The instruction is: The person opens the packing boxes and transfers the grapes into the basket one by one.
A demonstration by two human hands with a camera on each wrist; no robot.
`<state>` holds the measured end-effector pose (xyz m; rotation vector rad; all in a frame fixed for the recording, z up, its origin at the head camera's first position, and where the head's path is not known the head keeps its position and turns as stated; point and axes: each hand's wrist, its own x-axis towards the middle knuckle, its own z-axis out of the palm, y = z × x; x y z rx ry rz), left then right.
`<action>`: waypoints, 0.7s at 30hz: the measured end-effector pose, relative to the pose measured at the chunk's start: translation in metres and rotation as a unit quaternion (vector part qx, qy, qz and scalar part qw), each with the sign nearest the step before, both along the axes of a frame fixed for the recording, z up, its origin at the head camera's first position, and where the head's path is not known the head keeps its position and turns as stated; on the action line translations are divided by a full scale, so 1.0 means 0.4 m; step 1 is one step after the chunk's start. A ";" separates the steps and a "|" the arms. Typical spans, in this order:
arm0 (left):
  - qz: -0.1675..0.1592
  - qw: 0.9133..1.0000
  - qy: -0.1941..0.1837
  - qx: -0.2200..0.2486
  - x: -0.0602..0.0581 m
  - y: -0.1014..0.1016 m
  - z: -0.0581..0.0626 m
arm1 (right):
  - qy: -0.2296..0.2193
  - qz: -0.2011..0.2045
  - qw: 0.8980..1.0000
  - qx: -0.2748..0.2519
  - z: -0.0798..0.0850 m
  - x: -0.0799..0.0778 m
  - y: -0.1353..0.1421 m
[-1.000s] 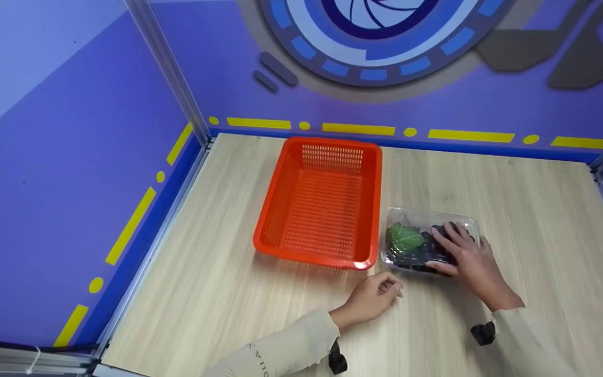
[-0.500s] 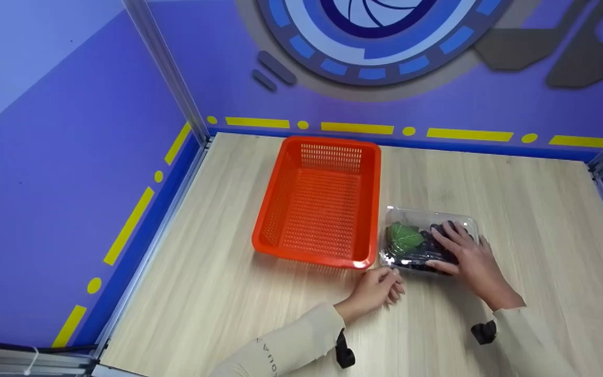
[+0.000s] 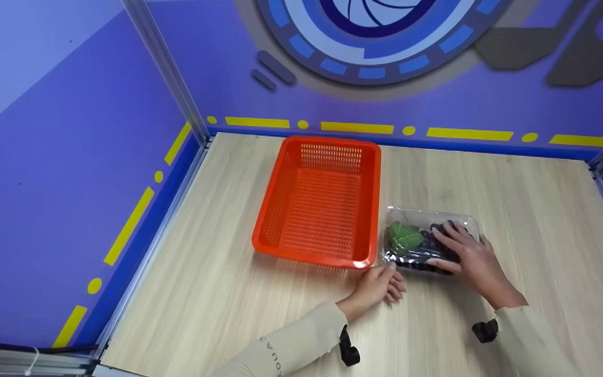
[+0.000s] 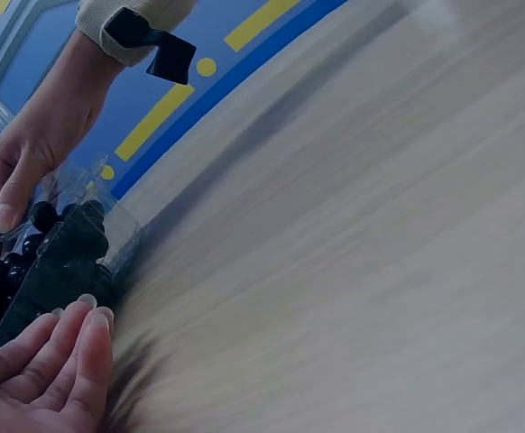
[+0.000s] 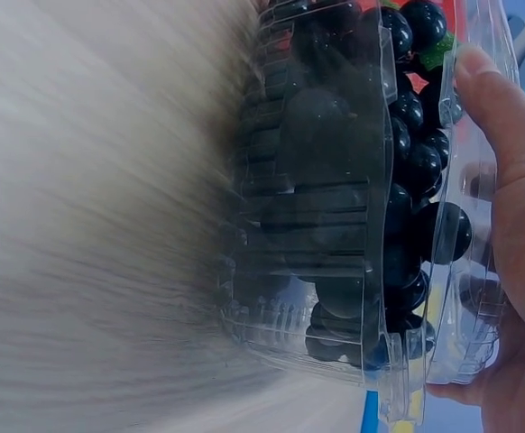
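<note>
Right hand: laid across the right end of the clear plastic box, with fingers splayed wide and mostly straight on the lid, and with the thumb apart from them along the near edge; resting against the plastic in an unclenched spread.
Left hand: released, with fingers slack, slightly bent and close together; held beside the near left corner of the box, just in front of the basket; in the left wrist view, fingertips very near the box's side, with contact impossible to tell.
Box: flat on the table, just right of the basket; in the right wrist view, seemingly parted a little between lid and base.
Inside the box: round dark grapes, with a green leaf towards the left end.
Basket: orange-red, rectangular, upright, perforated on walls and floor; set lengthwise, near the middle of the table.
Table: pale, with streaky wood grain.
Sleeves: light beige on both arms, with dark lettering on the left sleeve; black pieces at both cuffs.
Walls: blue-purple behind and at left, with yellow dashes and dots along the bottom; circular emblem on the back; metal posts at the corners.
</note>
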<state>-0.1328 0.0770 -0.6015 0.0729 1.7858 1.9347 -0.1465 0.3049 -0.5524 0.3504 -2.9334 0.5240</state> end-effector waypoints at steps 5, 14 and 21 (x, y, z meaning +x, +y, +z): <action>0.004 0.999 -0.028 0.017 -0.009 0.006 -0.008 | 0.004 0.003 1.000 -0.007 0.001 -0.002 0.002; 0.007 0.998 -0.046 0.031 -0.014 0.006 -0.014 | -0.029 0.004 0.999 -0.032 0.016 -0.010 0.004; 0.003 0.999 -0.036 0.031 -0.016 0.006 -0.017 | -0.032 0.010 0.998 -0.046 0.023 -0.014 0.007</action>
